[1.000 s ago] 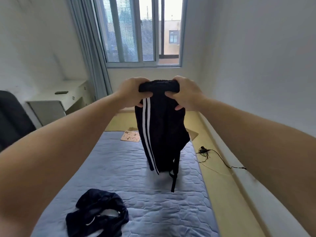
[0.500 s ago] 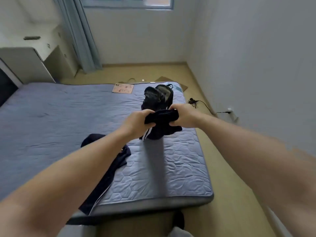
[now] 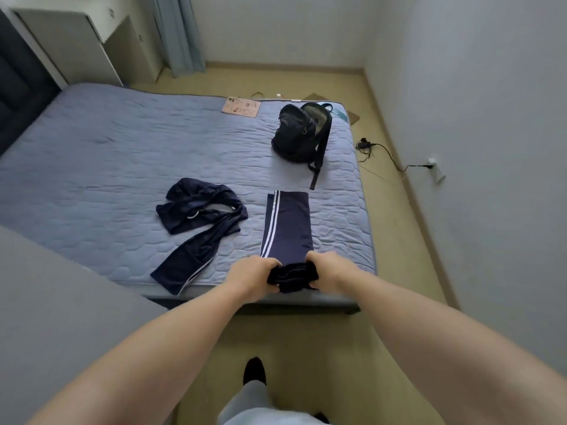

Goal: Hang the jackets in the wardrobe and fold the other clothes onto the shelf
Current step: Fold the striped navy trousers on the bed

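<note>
Dark navy track pants (image 3: 288, 225) with two white side stripes lie flat and straight on the blue quilted bed (image 3: 107, 154), legs pointing away from me. My left hand (image 3: 251, 276) and my right hand (image 3: 328, 269) both grip the bunched waistband at the bed's near edge. A crumpled navy jacket (image 3: 196, 219) with a white-edged sleeve lies to the left of the pants, apart from them.
A black backpack (image 3: 302, 131) sits open near the bed's far right corner, beside a pink card (image 3: 241, 106). A cable and wall plug (image 3: 429, 164) lie by the right wall. A white desk (image 3: 79, 41) and curtain (image 3: 181, 32) stand at the back left. Grey surface at left.
I have lowered the pants from held up in the air to laid out flat on the bed. My view has tilted down and back, and the jacket now shows fully.
</note>
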Demonstrator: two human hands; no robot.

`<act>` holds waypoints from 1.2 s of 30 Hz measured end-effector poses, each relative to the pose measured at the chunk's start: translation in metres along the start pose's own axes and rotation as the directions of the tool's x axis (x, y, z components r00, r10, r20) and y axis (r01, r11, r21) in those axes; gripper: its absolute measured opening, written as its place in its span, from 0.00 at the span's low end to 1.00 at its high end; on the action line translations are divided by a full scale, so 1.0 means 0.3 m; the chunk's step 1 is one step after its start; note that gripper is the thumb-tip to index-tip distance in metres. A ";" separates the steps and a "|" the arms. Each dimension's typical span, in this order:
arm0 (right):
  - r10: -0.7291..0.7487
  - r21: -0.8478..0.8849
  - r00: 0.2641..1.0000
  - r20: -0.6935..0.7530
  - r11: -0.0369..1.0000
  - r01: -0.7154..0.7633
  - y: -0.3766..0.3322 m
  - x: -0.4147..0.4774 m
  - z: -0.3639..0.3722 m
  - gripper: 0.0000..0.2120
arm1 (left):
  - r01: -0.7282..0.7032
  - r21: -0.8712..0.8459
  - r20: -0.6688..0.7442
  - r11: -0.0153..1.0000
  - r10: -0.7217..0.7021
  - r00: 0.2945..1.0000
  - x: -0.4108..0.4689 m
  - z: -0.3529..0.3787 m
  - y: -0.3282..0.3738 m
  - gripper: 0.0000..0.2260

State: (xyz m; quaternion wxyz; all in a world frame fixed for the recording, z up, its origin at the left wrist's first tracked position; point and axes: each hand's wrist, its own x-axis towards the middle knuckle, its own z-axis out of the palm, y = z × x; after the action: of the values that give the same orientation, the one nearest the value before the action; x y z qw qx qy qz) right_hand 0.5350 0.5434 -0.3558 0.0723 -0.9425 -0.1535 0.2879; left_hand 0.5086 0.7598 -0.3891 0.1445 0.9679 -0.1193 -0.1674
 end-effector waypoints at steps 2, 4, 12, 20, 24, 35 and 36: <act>-0.009 0.005 1.000 0.015 1.000 0.009 0.007 -0.065 0.068 0.17 | 0.025 -0.011 0.004 1.000 -0.025 1.000 -0.070 0.053 0.031 0.21; -0.025 0.001 0.999 0.031 1.000 0.025 0.022 -0.122 0.120 0.18 | 0.044 -0.005 0.021 0.999 -0.044 0.999 -0.131 0.098 0.068 0.22; -0.084 0.023 0.996 0.044 0.996 0.083 0.084 -0.254 0.191 0.20 | 0.104 -0.073 0.016 0.992 -0.103 0.995 -0.256 0.179 0.181 0.23; -0.126 0.065 0.992 0.010 0.990 0.125 0.118 -0.171 0.145 0.20 | 0.128 -0.172 0.010 0.977 -0.128 0.992 -0.176 0.158 0.168 0.22; -0.107 0.109 0.994 0.036 0.989 0.102 0.137 -0.040 0.117 0.19 | 0.167 -0.262 0.096 0.951 -0.147 0.984 -0.046 0.131 0.110 0.20; -0.014 0.005 0.970 0.243 1.000 0.013 0.206 0.547 0.105 0.26 | 0.304 -0.484 0.372 0.821 -0.121 0.920 0.540 0.207 -0.148 0.19; -0.029 0.022 0.963 0.270 0.999 0.023 0.217 0.603 0.119 0.24 | 0.305 -0.487 0.419 0.819 -0.088 0.904 0.589 0.218 -0.165 0.20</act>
State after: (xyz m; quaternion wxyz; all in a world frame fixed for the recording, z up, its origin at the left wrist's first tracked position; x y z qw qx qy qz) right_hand 0.6733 0.5436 -0.4941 0.0634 -0.8917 -0.1715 0.4141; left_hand 0.6560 0.7407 -0.5150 0.3676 0.8435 0.0099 -0.3916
